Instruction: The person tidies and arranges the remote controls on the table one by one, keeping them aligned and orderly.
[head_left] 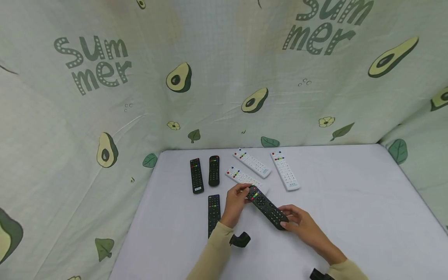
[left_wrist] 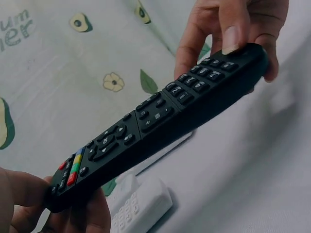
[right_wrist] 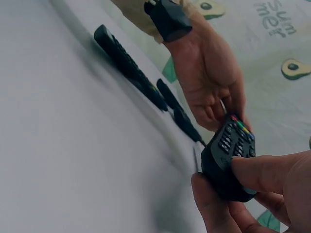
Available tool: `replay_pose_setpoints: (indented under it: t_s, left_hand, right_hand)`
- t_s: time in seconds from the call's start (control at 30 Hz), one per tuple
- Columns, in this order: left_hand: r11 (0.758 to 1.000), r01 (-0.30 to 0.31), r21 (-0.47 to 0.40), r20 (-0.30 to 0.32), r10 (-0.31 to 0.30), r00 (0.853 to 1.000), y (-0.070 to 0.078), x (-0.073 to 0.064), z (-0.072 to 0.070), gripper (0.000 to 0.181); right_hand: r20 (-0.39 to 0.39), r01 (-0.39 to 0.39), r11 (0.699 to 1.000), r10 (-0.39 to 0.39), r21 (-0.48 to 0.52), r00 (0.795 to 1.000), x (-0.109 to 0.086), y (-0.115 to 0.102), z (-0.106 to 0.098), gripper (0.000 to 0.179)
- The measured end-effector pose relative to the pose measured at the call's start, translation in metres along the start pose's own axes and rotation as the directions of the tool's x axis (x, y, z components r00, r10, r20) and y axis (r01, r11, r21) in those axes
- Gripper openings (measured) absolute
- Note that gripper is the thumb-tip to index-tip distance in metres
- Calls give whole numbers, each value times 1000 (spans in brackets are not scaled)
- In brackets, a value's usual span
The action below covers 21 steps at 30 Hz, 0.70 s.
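One black remote control [head_left: 268, 209] is held at a slant above the counter [head_left: 357, 194], in front of the white remotes. Its top end, with the coloured buttons, is pinched by the left hand [head_left: 234, 204]; its bottom end is gripped by the right hand [head_left: 301, 224], thumb on the button face. The fingers of both hands are clamped on the remote. The keypad is turned upward. Three white remotes are laid behind: the nearest white remote [head_left: 241, 175] is partly covered by the left hand, the middle white remote [head_left: 252, 163] is angled, the right white remote [head_left: 285, 171] is set apart. Two black remotes [head_left: 214, 171] are placed side by side at left; another black remote [head_left: 214, 210] is partly hidden by the left arm.
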<state>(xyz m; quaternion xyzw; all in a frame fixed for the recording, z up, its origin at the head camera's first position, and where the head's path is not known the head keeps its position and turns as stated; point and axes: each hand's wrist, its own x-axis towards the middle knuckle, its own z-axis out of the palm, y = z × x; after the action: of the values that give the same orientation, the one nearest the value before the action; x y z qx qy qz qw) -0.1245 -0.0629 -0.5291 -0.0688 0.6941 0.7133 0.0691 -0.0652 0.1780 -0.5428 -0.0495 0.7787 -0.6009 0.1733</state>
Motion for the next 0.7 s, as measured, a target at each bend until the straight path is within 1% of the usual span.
replay_pose_setpoints:
  t_s: [0.07, 0.13, 0.2, 0.27, 0.43, 0.53, 0.7]
  left_hand:
    - [1000, 16, 0, -13, -16, 1000, 1, -2, -5, 27]
    - [999, 35, 2, -31, -35, 999, 1, -4, -10, 27]
    - [999, 51, 12, -47, -51, 998, 1, -5, -14, 27]
    - [997, 73, 34, -70, -70, 995, 1, -5, -19, 26]
    - [987, 127, 97, -102, -117, 988, -1, -5, -29, 30]
    - [986, 136, 92, -106, -126, 986, -1, -7, -35, 32]
    - [992, 120, 49, -94, -115, 989, -1, -12, -42, 36]
  right_hand:
    - [50, 48, 998, -49, 30, 998, 0, 1, 9, 56]
    - [97, 79, 995, -84, 55, 992, 0, 2, 19, 59]
    - [139, 100, 992, -110, 77, 984, 0, 2, 28, 63]
    - [169, 96, 990, -112, 100, 979, 1, 1, 38, 66]
    - [204, 76, 988, -103, 134, 973, 3, -2, 59, 76]
    - [211, 74, 989, -101, 132, 972, 5, -2, 69, 80]
    - [205, 94, 989, -116, 113, 972, 7, -2, 84, 85]
